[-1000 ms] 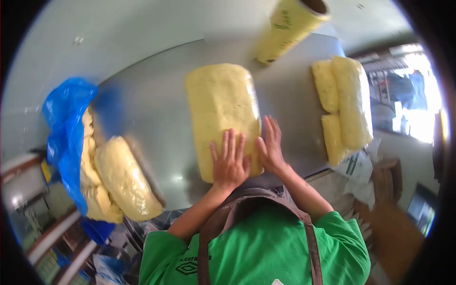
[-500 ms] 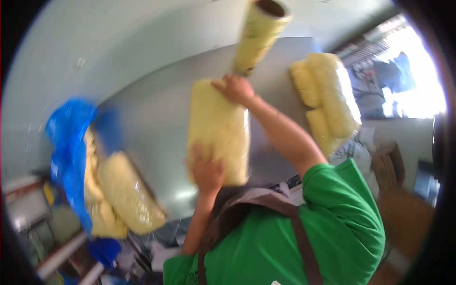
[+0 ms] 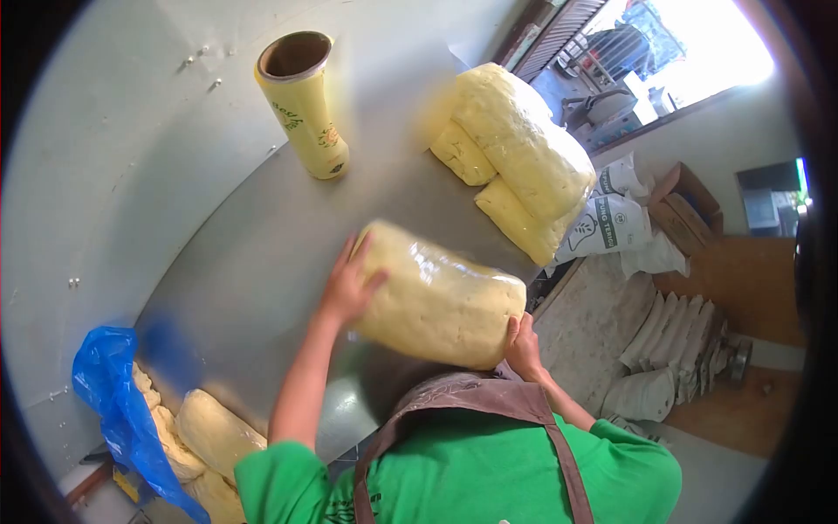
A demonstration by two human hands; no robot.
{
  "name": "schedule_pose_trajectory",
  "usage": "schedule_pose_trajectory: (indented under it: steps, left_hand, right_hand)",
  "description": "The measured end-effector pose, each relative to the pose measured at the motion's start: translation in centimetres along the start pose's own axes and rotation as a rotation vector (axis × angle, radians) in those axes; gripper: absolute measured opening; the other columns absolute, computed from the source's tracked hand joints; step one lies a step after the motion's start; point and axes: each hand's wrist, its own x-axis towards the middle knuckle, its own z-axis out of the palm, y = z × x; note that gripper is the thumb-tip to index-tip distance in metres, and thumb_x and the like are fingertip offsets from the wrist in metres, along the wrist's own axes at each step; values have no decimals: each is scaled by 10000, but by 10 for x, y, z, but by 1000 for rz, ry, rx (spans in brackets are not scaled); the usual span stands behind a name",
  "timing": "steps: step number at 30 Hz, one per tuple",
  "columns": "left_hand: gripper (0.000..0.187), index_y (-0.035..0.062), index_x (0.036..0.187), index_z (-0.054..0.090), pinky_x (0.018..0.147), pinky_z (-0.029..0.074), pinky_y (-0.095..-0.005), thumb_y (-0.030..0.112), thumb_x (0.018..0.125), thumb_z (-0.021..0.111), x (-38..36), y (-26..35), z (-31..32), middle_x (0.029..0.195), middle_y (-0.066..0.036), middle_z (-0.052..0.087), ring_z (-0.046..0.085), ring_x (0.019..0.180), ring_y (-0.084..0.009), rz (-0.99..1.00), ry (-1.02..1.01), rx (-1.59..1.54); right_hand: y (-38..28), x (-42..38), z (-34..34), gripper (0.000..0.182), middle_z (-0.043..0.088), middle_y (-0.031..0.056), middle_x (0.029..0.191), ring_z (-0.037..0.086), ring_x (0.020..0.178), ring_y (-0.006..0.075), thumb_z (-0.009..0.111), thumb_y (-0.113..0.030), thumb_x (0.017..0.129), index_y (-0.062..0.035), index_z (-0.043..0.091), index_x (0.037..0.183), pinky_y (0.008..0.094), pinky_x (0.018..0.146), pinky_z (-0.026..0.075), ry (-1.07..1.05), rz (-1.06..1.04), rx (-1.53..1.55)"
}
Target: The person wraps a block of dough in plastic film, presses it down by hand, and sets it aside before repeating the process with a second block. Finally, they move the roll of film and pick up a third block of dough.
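A large pale-yellow dough block (image 3: pixel 436 301) wrapped in shiny clear film lies crosswise in front of my body, near the edge of the metal table (image 3: pixel 253 253). My left hand (image 3: pixel 351 286) grips its left end, thumb over the top face and fingers at the far corner. At the right end, my right hand (image 3: pixel 523 346) holds the near corner, with its thumb on the end face. Beyond the block, a yellow roll of plastic wrap (image 3: pixel 305 109) stands upright on its end, its brown cardboard core visible at the top.
Several wrapped dough blocks (image 3: pixel 524 144) are stacked at the table's far right. More dough (image 3: pixel 218 428) lies at the lower left beside a blue plastic bag (image 3: pixel 122 393). White printed sacks (image 3: pixel 611 218) and a cardboard box (image 3: pixel 685 210) sit beyond the right edge.
The dough block has turned from pointing away from me to lying crosswise. My left hand is now at its left end, my right hand at its right end. The view has swung right.
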Motion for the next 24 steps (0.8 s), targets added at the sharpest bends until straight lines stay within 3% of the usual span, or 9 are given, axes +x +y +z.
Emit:
schedule_pose_trajectory:
  steps: [3, 5, 8, 12, 13, 17, 18, 21, 24]
  left_hand:
    - [603, 157, 1448, 543, 1180, 293, -519, 470, 942, 644, 106, 17, 8, 1521, -230, 442, 394, 1421, -415, 127, 157, 331]
    - [501, 160, 1404, 586, 1168, 267, -586, 411, 970, 606, 136, 38, 18, 1495, -201, 483, 408, 1417, -387, 157, 288, 500]
    - [434, 170, 1366, 617, 1148, 214, -665, 358, 977, 573, 130, 57, 41, 1479, -162, 508, 392, 1421, -371, 210, 298, 376]
    - [440, 82, 1372, 589, 1175, 203, -631, 328, 1015, 518, 87, 25, 47, 1541, -193, 418, 315, 1472, -365, 94, 454, 140]
    - [437, 66, 1366, 588, 1176, 228, -602, 317, 1013, 529, 55, 10, 32, 1529, -200, 430, 334, 1461, -369, -21, 476, 145]
    - [393, 30, 1328, 597, 1149, 359, -464, 245, 999, 584, -73, -14, -38, 1435, -210, 531, 461, 1377, -371, -341, 682, 138]
    - [330, -14, 1231, 623, 1051, 461, -438, 157, 950, 627, -117, -15, -55, 1269, -224, 633, 582, 1231, -394, -363, 849, 252]
    - [247, 29, 1171, 632, 967, 503, -396, 95, 933, 639, -272, -29, -72, 1167, -183, 664, 642, 1122, -339, -603, 1372, 224]
    - [363, -2, 1164, 600, 911, 487, -382, 207, 887, 707, -424, -30, -50, 1147, -151, 636, 619, 1027, -327, -1222, 1731, 690]
  right_hand:
    - [-11, 16, -27, 390, 662, 350, 911, 642, 877, 545, 403, -371, 1077, -9, 537, 1131, 621, 760, 484, -202, 43, -156]
    - [-66, 31, -63, 313, 699, 257, 911, 678, 872, 456, 567, -302, 992, -6, 668, 972, 544, 764, 521, -341, -71, -707]
    - [-149, 53, -80, 230, 681, 207, 1115, 641, 1098, 361, 698, -22, 851, -6, 682, 1080, 437, 964, 506, 176, -689, -216]
    - [-227, 92, -55, 292, 600, 279, 1317, 521, 1310, 476, 524, -98, 1005, 53, 614, 1238, 559, 1094, 412, 247, -1195, 11]
    - [-223, 113, -32, 381, 499, 271, 1454, 413, 1405, 471, 504, -146, 1021, -9, 559, 1372, 588, 1145, 331, 204, -1252, 40]
    - [-201, 160, 70, 502, 336, 172, 1609, 238, 1512, 398, 482, -286, 1030, -168, 454, 1517, 588, 1205, 181, 33, -1165, -610]
    - [-195, 168, 80, 521, 312, 152, 1628, 213, 1525, 382, 478, -314, 1030, -195, 434, 1535, 585, 1212, 159, 22, -1162, -666]
    - [-188, 176, 80, 534, 325, 146, 1623, 231, 1523, 364, 448, -383, 1036, -191, 435, 1534, 582, 1210, 172, 38, -1187, -665]
    - [-191, 169, 82, 514, 369, 166, 1592, 313, 1482, 375, 491, -323, 1030, -171, 447, 1519, 563, 1195, 234, 69, -1138, -686]
